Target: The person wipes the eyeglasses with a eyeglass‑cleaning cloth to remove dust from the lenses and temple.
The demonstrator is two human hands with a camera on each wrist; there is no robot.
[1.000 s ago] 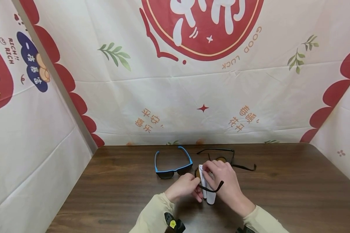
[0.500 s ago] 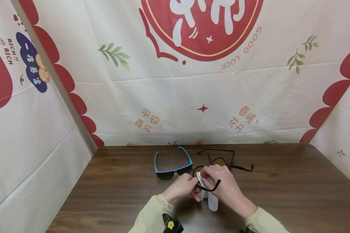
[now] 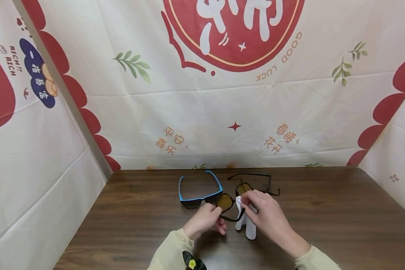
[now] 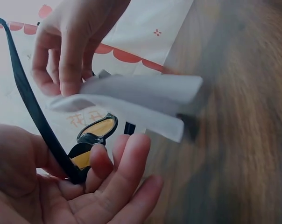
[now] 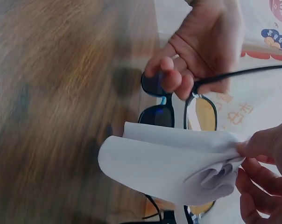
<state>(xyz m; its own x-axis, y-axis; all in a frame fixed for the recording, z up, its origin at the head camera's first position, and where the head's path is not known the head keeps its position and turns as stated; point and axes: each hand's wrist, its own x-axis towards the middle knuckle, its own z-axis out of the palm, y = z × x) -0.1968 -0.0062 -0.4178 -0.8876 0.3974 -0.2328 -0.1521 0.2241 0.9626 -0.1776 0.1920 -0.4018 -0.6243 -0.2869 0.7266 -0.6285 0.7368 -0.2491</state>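
My left hand [image 3: 206, 220] pinches a pair of black-framed glasses with amber lenses [image 3: 224, 203] at one end of the frame, near the hinge. One temple arm sticks out toward me. A white cloth [image 3: 249, 227] hangs folded from the fingertips of my right hand [image 3: 268, 214]. In the right wrist view the cloth [image 5: 155, 163] covers part of the glasses, and one amber lens [image 5: 205, 114] shows beyond its edge. The left wrist view has the cloth [image 4: 141, 100] above the curled fingers of my left hand [image 4: 99, 191]. Whether cloth and lens touch is unclear.
Blue-and-black sunglasses [image 3: 202, 200] lie with arms unfolded on the brown wooden table [image 3: 138, 217], left of the held glasses. Another black-framed pair of glasses [image 3: 256, 174] lies behind my right hand, partly hidden. A printed white cloth backdrop [image 3: 202, 112] rises behind the table.
My left hand has shifted left with the glasses, which have turned so the amber lenses show more. My right hand and the white cloth have moved slightly right, uncovering the nearer lens.
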